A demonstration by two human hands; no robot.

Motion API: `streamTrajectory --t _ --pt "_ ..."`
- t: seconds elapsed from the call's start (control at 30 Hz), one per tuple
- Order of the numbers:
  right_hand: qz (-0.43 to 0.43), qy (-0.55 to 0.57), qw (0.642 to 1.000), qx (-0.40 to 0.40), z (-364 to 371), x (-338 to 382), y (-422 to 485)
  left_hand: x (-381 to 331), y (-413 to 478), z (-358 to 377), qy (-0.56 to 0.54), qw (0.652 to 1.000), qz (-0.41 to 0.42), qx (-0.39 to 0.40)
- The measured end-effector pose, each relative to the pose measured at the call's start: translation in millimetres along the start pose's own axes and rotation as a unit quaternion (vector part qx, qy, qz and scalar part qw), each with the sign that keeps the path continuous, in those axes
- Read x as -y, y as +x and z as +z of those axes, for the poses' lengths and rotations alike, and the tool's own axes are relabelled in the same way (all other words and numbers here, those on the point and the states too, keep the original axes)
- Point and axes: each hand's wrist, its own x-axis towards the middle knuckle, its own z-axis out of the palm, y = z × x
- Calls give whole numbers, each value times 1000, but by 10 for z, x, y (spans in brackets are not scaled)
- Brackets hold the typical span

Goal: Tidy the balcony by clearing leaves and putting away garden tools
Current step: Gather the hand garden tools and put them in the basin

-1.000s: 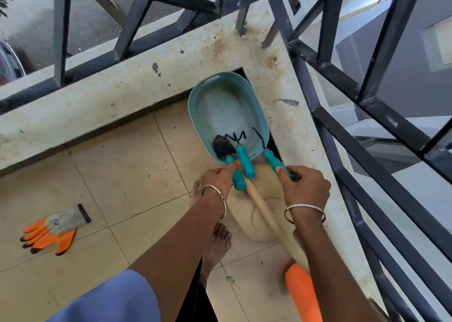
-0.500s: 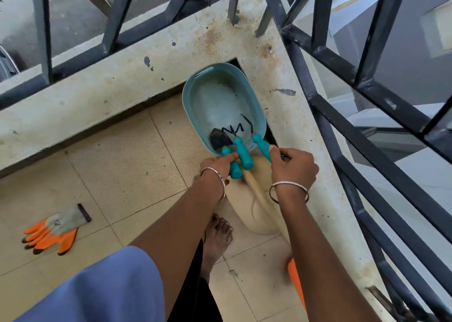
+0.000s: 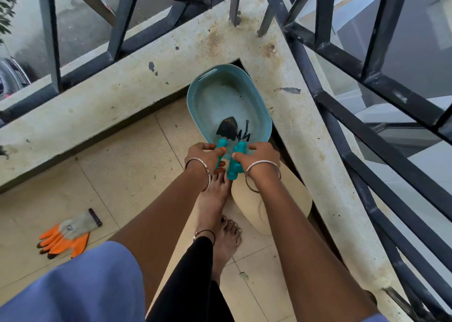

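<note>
You gripped the trowel (image 3: 227,128) w/ left hand (image 3: 205,155), right hand (image 3: 259,155) curled round the other teal handles (image 3: 235,167), heads down in the corner basket (image 3: 195,106) (prob to seat them inside).

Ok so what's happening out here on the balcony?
A person is loading small garden tools into a teal oval plastic basket in the balcony corner. The left hand grips a teal-handled trowel whose dark blade lies in the basket. The right hand grips the other teal tool handles. An orange and grey work glove lies on the tiles.
</note>
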Motion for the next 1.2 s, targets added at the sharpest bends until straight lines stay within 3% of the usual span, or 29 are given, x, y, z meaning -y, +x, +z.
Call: streamTrajectory --t 0.13,0.27,0.4,0.77,0.93,1.1,1.2 --pt "15 -34 999 8 178 132 45 -29 25 -23 -30 1000 -2 -10" --pt "59 30 998 3 295 149 47 15 79 -89 41 998 30 -32" --pt "71 62 996 5 396 132 32 32 53 -121 -14 1000 -11 -11" --pt "109 310 944 -36 581 63 -201 -75 107 -252 63 988 85 -113" --pt "109 355 928 -23 593 -104 -483 -88 70 -267 59 990 75 -102" --pt "124 386 914 -26 675 -93 -598 -55 -21 -293 -41 999 -35 -12" --pt "134 400 906 -33 764 -50 -563 -10 -45 -280 -62 997 -53 14"
